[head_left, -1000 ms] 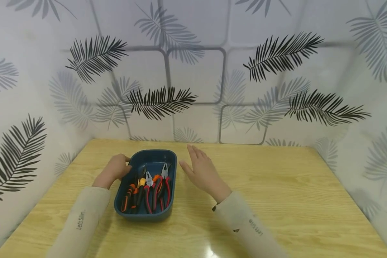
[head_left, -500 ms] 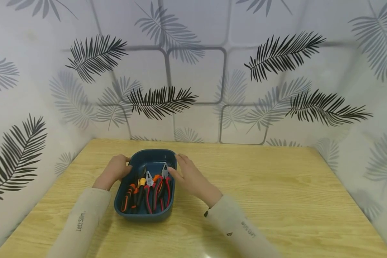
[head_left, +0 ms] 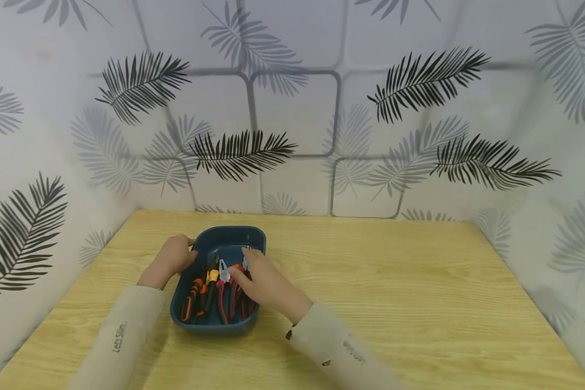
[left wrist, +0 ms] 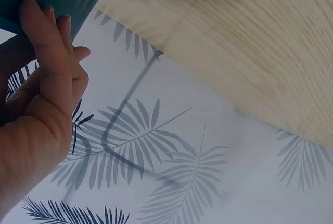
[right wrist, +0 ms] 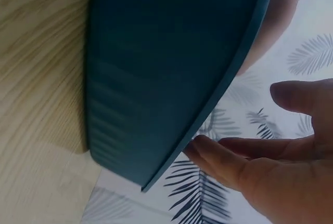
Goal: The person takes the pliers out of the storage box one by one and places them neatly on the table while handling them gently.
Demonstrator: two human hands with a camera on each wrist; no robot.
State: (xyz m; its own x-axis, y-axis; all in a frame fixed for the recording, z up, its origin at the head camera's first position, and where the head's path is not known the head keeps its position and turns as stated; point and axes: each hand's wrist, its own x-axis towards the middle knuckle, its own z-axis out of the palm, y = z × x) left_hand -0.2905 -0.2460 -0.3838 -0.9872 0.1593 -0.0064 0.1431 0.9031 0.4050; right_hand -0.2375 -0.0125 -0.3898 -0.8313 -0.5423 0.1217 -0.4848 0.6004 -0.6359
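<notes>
A blue plastic bin [head_left: 213,329] stands on the table, holding several hand tools. My left hand [head_left: 173,255] holds its left rim, thumb over the edge and fingers along the outer wall. Over the right side of the bin reaches my right hand [head_left: 268,284], thumb and fingers apart, partly hiding a pair of pliers with red and black handles. Pliers [head_left: 221,298] with silver jaws lie just left of it. A tool with a yellow collar [head_left: 213,275] and an orange-black handle [head_left: 191,300] lie further left. In the right wrist view, the right fingers [right wrist: 221,156] overlap the bin's rim.
The wood-grain table [head_left: 395,281] extends far to the right of the bin. A wall [head_left: 297,184] with a leaf pattern rises behind the table and along both sides.
My right hand has moved left from beside the bin, across its right rim, to above the pliers. My left hand stays on the left rim, and the bin keeps its place.
</notes>
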